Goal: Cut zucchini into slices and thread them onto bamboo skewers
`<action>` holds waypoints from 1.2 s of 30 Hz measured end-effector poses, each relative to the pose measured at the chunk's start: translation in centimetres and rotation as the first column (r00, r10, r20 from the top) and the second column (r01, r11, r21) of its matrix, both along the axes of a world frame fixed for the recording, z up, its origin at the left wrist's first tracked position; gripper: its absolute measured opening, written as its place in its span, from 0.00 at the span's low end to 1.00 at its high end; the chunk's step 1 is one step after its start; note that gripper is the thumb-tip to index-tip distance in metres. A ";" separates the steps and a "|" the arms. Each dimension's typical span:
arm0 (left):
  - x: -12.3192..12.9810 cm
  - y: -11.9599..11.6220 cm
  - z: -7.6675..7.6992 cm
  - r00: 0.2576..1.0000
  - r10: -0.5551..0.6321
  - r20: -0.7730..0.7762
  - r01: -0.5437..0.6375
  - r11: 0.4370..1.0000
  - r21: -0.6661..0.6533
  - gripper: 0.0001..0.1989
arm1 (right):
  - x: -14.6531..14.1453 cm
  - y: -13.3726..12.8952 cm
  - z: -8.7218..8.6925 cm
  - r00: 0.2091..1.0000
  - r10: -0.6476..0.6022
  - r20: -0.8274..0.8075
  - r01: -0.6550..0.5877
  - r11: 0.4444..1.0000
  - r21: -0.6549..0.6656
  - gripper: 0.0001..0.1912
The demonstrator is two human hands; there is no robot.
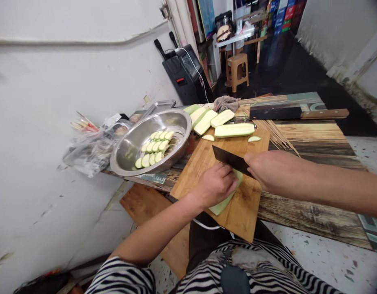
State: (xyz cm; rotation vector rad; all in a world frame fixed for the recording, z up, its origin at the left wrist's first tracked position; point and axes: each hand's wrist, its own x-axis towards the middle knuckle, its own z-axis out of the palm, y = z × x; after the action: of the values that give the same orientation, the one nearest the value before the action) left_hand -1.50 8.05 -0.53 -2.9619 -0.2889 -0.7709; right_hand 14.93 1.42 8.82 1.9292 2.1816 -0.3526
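Note:
My right hand (266, 171) is wrapped round the handle of a kitchen knife (227, 157), whose dark blade points to the left over the wooden cutting board (188, 179). Under the blade lies a pale green zucchini piece (223, 205). Bent fingers of my left hand (217, 183) press on this piece close beside the blade, covering part of it. Cut zucchini lengths (234, 130) rest at the board's far edge, with small end slices (253, 139) near them. To the left, a steel basin (118, 162) holds rows of zucchini slices (156, 146) on thin sticks.
A second knife (276, 113) with a wooden handle lies across loose bamboo skewers (276, 134) on the wood-patterned table (313, 143). A grey cloth (227, 103) sits behind the zucchini. Plastic bags (96, 149) crowd the left end by the wall. Beyond stands a black machine (185, 75).

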 end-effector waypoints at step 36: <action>-0.7 -0.4 0.1 1.000 0.000 -0.025 0.002 0.998 0.069 0.13 | -0.5 -0.7 -0.8 1.000 0.009 0.028 -0.009 1.000 0.002 0.07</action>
State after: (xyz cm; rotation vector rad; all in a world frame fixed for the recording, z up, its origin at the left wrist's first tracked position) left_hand -2.17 7.69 -0.42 -2.9047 -0.2541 -0.7288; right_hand 14.43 0.76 8.02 1.9124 2.1734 -0.3203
